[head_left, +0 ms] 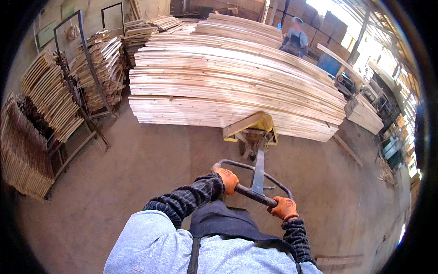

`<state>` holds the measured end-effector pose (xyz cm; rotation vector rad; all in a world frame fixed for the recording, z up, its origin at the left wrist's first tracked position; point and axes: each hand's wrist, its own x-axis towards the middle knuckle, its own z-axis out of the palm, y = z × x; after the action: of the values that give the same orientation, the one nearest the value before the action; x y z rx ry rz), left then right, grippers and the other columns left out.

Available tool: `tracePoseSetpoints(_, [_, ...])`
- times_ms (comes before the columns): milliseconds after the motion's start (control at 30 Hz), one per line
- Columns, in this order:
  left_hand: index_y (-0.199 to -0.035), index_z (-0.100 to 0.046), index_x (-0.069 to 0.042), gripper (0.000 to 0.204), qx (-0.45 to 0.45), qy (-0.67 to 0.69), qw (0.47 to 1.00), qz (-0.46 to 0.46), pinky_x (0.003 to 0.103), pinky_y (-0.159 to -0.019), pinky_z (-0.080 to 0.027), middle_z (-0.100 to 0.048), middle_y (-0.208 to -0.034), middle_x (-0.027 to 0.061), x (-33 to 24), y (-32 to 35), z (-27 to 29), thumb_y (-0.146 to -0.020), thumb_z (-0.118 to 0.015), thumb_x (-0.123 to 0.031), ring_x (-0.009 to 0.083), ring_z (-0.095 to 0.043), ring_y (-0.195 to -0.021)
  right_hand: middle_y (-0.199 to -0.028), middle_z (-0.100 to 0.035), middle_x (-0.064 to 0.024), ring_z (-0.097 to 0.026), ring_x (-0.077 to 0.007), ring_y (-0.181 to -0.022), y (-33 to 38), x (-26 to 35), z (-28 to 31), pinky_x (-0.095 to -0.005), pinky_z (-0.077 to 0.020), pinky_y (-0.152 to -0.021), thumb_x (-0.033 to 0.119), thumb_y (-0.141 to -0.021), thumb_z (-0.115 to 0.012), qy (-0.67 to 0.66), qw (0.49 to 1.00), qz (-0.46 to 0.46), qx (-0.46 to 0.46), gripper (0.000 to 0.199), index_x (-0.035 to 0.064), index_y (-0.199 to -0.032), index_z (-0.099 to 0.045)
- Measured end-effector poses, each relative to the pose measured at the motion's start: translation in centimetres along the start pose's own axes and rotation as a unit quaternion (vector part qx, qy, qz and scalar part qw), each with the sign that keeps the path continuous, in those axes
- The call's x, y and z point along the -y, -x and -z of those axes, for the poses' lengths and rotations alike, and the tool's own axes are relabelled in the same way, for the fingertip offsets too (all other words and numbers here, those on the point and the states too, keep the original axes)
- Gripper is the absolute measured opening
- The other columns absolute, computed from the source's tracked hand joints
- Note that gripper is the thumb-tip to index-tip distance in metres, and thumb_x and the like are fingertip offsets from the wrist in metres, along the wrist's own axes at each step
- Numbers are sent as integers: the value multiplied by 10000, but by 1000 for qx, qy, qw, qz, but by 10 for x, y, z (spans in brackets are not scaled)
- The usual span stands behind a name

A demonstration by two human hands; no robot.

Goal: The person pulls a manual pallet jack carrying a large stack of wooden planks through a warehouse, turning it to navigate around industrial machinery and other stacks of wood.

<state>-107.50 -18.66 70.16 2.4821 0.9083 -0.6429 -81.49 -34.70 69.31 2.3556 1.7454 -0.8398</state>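
Both my hands, in orange gloves, grip the looped handle (248, 192) of a pallet jack. My left hand (227, 180) is wrapped round the handle's left end, and my right hand (283, 208) closes on its right end. From the handle a grey shaft (258, 166) runs forward to the jack's yellow body (260, 125). That body stands against the near side of a long, high stack of pale boards (219, 82). The forks are hidden, so I cannot tell how far they reach under the stack.
Leaning bundles of thin boards (52, 93) stand in metal frames (82, 55) on the left. Beyond the stack is another person (296, 39). At right lie a shorter board pile (364, 114) and a loose plank (347, 150) on the brown floor (150, 155).
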Motion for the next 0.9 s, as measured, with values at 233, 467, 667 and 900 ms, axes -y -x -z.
tracePoseSetpoints(233, [-1036,-778,-159,287,54,-10,998,-5,448,-865,-562,-752,-1031,109,-3,19,5,-798,-684,-288,306,-712,-1016,-866,-755,-75,-717,-269,-879,18,11,-20,-388,-528,-786,399,-731,-765,-3,1000,-14,-1,342,163,-978,-744])
tracePoseSetpoints(467, [-998,-773,-153,246,45,-31,998,-25,448,-879,-553,-747,-1013,128,4,8,-9,-811,-647,-251,322,-708,-1015,-967,-750,-132,-708,-329,-953,18,13,-35,-442,-540,-839,407,-754,-727,-18,1000,-11,16,367,184,-1045,-742])
tracePoseSetpoints(667, [-865,-727,-153,124,2,-77,995,-69,434,-716,-562,-735,-771,75,12,-5,-32,-805,-647,-226,268,-735,-788,-982,-751,-129,-711,-323,-974,17,11,-80,-436,-542,-865,396,-752,-719,-40,998,-38,-6,371,192,-1061,-737])
tracePoseSetpoints(900, [-848,-732,-134,161,72,-87,991,-75,417,-696,-568,-728,-723,67,23,-14,-35,-825,-625,-253,248,-736,-733,-1009,-750,-121,-706,-325,-984,25,26,-98,-435,-543,-856,362,-753,-718,-73,995,-59,-24,358,212,-1078,-730])
